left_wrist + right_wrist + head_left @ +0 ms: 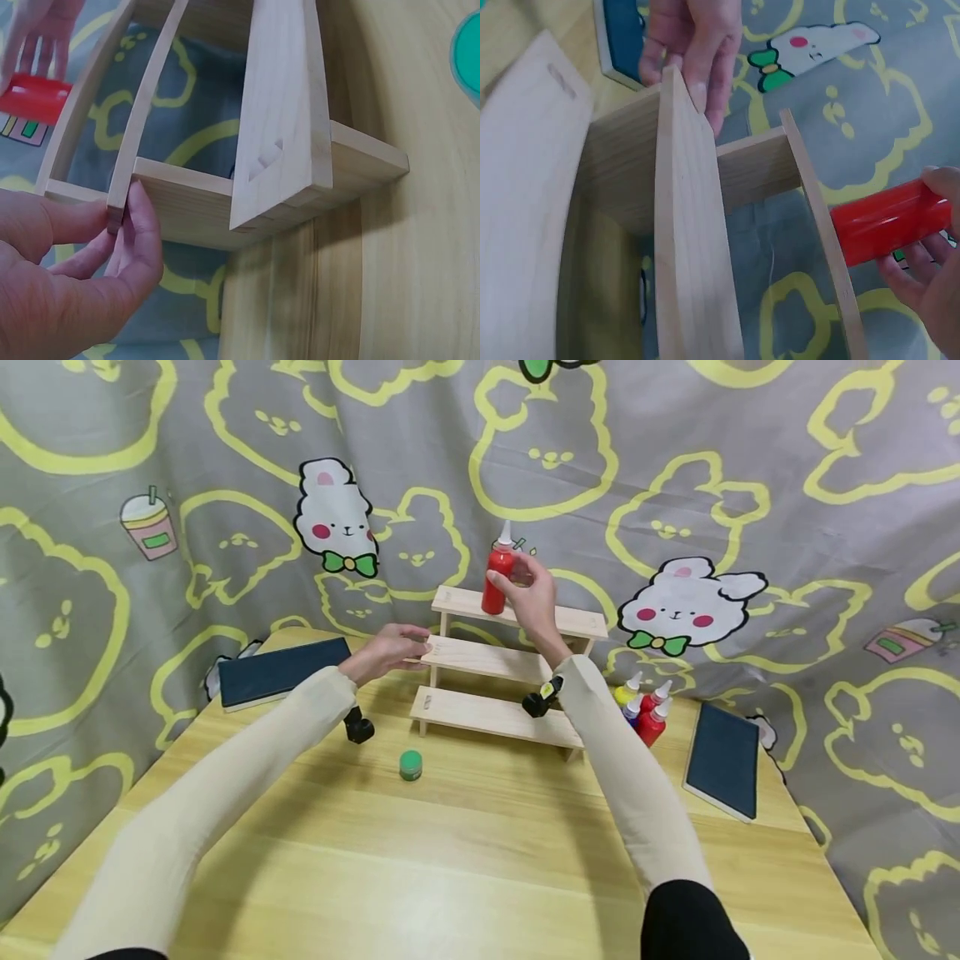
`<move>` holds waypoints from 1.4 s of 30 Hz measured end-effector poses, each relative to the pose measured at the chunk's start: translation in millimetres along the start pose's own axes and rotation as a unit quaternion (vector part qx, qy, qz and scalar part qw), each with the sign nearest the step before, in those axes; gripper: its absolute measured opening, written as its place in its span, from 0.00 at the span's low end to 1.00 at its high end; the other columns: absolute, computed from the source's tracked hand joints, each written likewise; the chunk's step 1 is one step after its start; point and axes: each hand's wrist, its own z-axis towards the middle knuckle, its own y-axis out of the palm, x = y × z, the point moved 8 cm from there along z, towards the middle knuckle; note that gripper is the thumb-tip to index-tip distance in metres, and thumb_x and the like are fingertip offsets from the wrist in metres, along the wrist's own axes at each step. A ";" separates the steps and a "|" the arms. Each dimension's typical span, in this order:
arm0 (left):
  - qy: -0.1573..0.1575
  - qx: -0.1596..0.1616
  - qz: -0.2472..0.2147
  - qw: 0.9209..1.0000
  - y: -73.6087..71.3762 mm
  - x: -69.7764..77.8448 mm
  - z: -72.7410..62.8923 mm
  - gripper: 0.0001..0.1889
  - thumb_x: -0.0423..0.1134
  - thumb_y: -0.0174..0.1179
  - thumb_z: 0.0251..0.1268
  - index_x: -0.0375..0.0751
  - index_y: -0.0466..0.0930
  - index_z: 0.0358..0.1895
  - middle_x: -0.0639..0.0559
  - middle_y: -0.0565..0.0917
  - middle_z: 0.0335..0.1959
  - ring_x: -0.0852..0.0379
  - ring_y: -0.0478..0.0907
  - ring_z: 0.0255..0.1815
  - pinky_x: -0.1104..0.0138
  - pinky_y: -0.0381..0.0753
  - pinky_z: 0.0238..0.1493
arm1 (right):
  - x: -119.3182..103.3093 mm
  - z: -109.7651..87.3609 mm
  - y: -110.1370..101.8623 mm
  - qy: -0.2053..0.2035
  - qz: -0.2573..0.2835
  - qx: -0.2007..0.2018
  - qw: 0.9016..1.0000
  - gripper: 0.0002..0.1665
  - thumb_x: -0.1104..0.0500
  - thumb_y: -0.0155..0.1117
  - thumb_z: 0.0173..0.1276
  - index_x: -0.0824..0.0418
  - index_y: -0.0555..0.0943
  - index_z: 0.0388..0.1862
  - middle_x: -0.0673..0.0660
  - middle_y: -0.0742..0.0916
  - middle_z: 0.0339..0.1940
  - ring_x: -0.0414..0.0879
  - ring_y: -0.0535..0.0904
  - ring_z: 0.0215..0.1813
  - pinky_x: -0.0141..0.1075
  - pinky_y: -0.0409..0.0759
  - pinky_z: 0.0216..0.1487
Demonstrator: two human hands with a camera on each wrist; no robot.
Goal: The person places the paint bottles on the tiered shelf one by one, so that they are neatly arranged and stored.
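A three-tier wooden shelf (pixel 487 658) stands at the back of the table. My right hand (pixel 534 597) grips a red squeeze bottle (pixel 496 578) with a white pointed nozzle, upright at the top tier. In the right wrist view the base of the red bottle (pixel 889 221) meets the top board's edge. With thumb and fingers, my left hand (pixel 392 652) pinches the left end of the middle board; the left wrist view shows the left hand (pixel 90 277) with the thumb on one face and fingers on the other.
A green-lidded jar (pixel 410 765) sits in front of the shelf. Right of it stand several squeeze bottles (pixel 651 723), red, yellow and blue. Dark flat panels lie at the left (pixel 283 672) and right (pixel 723 760). A patterned curtain (pixel 420 460) hangs behind the table.
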 end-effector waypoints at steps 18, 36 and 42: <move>-0.009 0.002 0.016 1.000 0.1 -2.2 -4.6 0.28 0.30 0.54 0.81 0.31 0.61 0.79 0.35 0.66 0.72 0.48 0.74 0.59 0.57 0.85 0.67 | 1.2 -1.2 48.2 -0.030 0.001 0.044 0.999 0.27 0.59 0.74 0.72 0.65 0.80 0.67 0.64 0.86 0.57 0.53 0.83 0.56 0.36 0.84 0.63; 0.005 0.009 0.042 0.999 -4.5 5.4 -4.6 0.27 0.28 0.53 0.81 0.29 0.63 0.78 0.33 0.68 0.70 0.53 0.77 0.49 0.66 0.91 0.52 | 5.1 -6.5 54.2 -0.048 0.036 0.066 0.996 0.31 0.57 0.73 0.73 0.64 0.78 0.71 0.63 0.85 0.60 0.53 0.83 0.60 0.41 0.86 0.63; 0.001 0.004 0.036 0.999 -0.5 4.9 -1.0 0.27 0.28 0.52 0.81 0.29 0.62 0.78 0.33 0.67 0.69 0.52 0.77 0.49 0.70 0.91 0.46 | 7.7 -5.5 50.0 -0.028 0.044 0.049 0.997 0.29 0.59 0.72 0.73 0.65 0.78 0.71 0.64 0.85 0.62 0.53 0.82 0.61 0.39 0.85 0.65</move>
